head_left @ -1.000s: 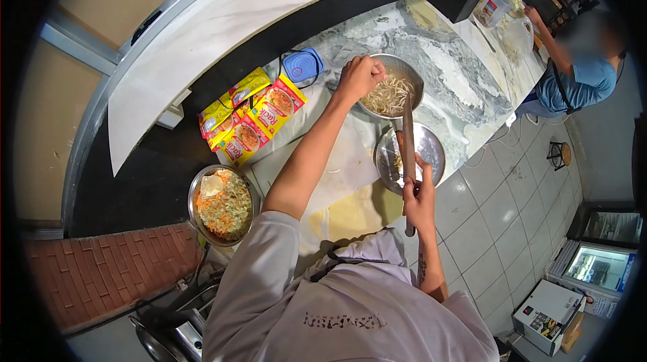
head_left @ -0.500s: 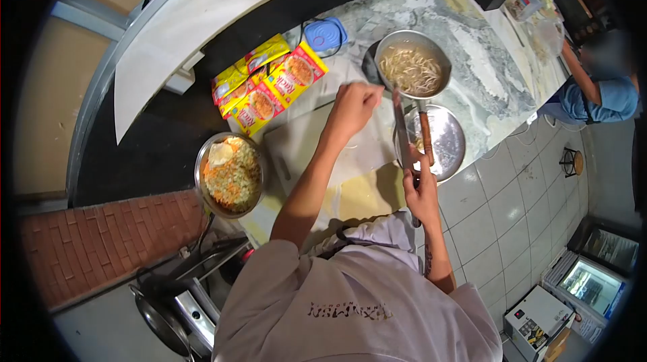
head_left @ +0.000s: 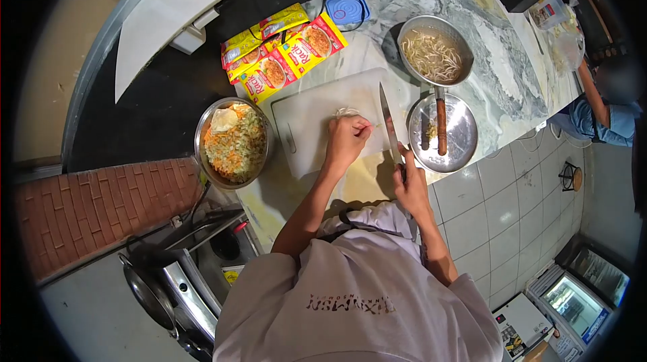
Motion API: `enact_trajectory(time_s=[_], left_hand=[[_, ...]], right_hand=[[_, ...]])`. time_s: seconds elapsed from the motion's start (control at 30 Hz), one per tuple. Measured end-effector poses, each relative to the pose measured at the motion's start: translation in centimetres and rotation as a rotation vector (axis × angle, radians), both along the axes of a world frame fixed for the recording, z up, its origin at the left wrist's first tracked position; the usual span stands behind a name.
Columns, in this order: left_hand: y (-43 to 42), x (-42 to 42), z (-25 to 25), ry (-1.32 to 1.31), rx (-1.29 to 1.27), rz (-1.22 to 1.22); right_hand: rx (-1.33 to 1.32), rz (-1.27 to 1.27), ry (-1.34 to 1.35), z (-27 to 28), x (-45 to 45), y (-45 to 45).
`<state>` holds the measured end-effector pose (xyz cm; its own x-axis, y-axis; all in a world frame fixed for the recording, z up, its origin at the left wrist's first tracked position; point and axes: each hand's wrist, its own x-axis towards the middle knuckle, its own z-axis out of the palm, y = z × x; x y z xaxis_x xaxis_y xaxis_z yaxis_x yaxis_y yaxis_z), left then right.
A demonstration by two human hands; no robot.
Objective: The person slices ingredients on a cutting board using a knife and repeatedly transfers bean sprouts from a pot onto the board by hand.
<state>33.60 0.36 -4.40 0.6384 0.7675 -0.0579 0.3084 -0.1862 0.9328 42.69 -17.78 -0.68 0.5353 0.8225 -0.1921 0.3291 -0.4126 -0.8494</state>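
Note:
My right hand [head_left: 412,187] grips the dark handle of a long kitchen knife [head_left: 389,118]. Its blade points away from me, along the right side of a white cutting board [head_left: 313,116]. Over the board, my left hand [head_left: 347,140] has its fingers curled and pressed together; whatever they may hold is hidden. A few pale, thin shreds [head_left: 346,112] lie on the board just beyond its knuckles. To the right of the knife is a round metal plate [head_left: 461,134] with some small yellowish bits on it. The wooden handle of a saucepan [head_left: 441,119] reaches over this plate.
Bean sprouts [head_left: 431,57] sit in liquid in the saucepan. A metal bowl [head_left: 201,153] of chopped vegetables stands at left. Yellow-red seasoning packets [head_left: 273,72] and a blue device [head_left: 347,8] lie behind the board. A co-worker in a blue shirt [head_left: 610,119] stands far right.
My left hand has come down from near the saucepan to the board. The knife has moved left, away from the saucepan, to the board's right side. The view has shifted slightly.

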Motion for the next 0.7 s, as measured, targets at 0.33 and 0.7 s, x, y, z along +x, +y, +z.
enact_trajectory(time_s=[0.33, 0.7], left_hand=[[-1.2, 0.7, -1.1, 0.049, 0.084, 0.055], [-1.2, 0.7, -1.4, 0.083, 0.117, 0.065]], right_hand=[[-0.049, 0.081, -0.096, -2.0, -0.2, -0.3], [-0.077, 0.085, -0.086, -2.7, -0.1, -0.1]])
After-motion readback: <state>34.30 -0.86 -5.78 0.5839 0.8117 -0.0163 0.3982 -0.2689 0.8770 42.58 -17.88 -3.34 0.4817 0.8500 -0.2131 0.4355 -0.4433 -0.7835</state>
